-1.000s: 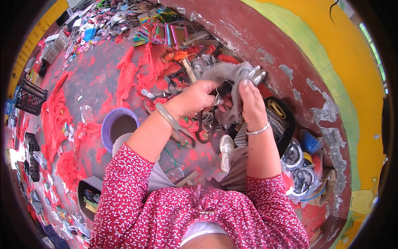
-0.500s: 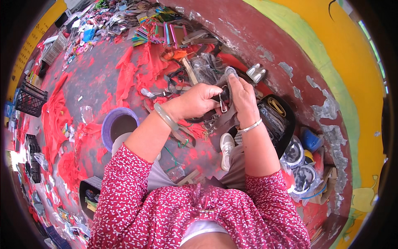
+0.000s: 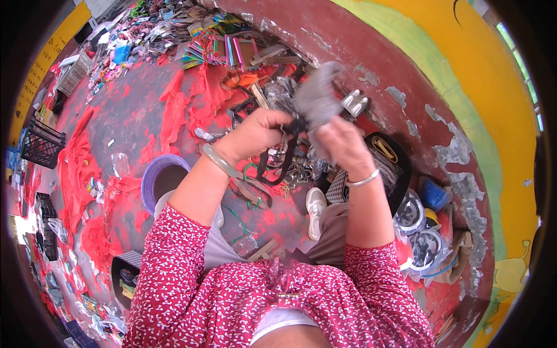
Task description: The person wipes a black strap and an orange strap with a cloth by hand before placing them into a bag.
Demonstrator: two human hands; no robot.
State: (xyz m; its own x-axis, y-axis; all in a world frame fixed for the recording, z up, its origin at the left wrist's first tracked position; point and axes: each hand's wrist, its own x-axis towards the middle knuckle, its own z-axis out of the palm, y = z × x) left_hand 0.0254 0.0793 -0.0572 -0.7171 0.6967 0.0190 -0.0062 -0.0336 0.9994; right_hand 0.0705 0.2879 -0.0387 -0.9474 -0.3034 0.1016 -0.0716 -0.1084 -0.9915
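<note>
My left hand [image 3: 261,134] is closed in a pinch on a black strap [image 3: 285,161], which hangs in a loop below the fingers. A grey strip of cloth [image 3: 318,95], smeared by motion, stands up from the top of the black strap. My right hand [image 3: 347,148] is just right of it, against the lower end of the cloth. Its fingers are blurred, so their grip does not show. Beneath both hands lies a heap of straps, clear plastic bags and small metal clips [image 3: 300,169].
A purple bucket [image 3: 149,184] stands left of my left forearm. On the right, a black container [image 3: 400,174] holds folded bands, with bagged round items [image 3: 426,246] nearer. Red cloth scraps [image 3: 172,110] litter the floor. A peeling wall [image 3: 400,64] curves along the right; a black crate [image 3: 42,144] sits far left.
The grey cloth has swung upward and now blurs above my hands. My left hand moved slightly left, and my right hand came down a little. The black strap's loop now hangs in view.
</note>
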